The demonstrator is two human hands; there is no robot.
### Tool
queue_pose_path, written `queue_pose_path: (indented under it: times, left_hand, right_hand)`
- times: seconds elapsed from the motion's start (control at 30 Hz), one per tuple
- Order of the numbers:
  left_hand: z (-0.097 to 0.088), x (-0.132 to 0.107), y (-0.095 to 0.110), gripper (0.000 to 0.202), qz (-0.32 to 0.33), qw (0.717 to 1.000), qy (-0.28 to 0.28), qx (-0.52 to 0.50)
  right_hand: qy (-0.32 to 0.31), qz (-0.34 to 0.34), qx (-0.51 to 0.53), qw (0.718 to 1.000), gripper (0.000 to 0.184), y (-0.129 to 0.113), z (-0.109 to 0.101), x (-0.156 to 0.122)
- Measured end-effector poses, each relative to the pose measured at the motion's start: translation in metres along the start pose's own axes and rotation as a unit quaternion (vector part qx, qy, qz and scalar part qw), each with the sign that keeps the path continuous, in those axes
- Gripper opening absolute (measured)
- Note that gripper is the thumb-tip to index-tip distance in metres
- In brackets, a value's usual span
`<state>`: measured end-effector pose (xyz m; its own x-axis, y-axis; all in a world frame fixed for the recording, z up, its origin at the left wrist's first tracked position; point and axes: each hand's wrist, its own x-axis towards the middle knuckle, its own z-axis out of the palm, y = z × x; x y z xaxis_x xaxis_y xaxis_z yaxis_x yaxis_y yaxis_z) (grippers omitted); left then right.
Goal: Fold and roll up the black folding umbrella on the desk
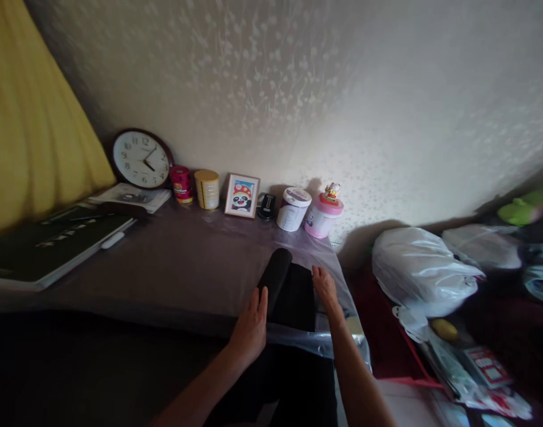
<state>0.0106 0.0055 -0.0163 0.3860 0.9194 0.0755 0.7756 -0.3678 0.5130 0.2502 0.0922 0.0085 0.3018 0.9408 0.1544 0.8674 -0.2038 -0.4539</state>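
Observation:
A black sheet, perhaps a mat (300, 296), lies on the covered table near its right front corner. Its left side is a thick roll and its right side is flat. My left hand (251, 323) grips the near end of the roll from the left, its fingers along the side. At the right edge of the flat part, my right hand (325, 286) has its fingers closed in a pinch on the sheet's border. The fingertips of that hand are partly hidden.
Along the wall stand a clock (142, 159), a red can (181, 185), a yellow-lidded can (208, 190), a framed panda picture (241, 196) and two tubs (293, 209). A large dark book (53, 237) lies left. Right of the table are plastic bags (422, 267).

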Motion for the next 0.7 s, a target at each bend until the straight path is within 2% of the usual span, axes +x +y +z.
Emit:
queue_pose_path:
  times: [0.1,0.3,0.53,0.7]
  left_hand:
    - [-0.001,-0.001,0.000,0.070,0.003,1.000,0.003,-0.004]
    - [0.000,-0.002,-0.001,0.076,0.006,1.000,0.004,-0.001]
    - [0.001,0.000,-0.002,0.075,0.000,1.000,-0.002,0.011]
    - [-0.001,0.000,-0.002,0.077,-0.001,1.000,0.007,0.025]
  right_hand:
    - [-0.018,0.022,0.016,0.999,0.035,0.002,-0.002,-0.021]
    - [-0.027,0.010,0.064,0.998,0.035,-0.018,0.004,-0.041]
    - [-0.026,-0.037,0.195,0.980,0.030,-0.050,0.002,-0.032]
    - [-0.026,-0.055,0.262,0.963,0.030,-0.077,0.010,-0.022]
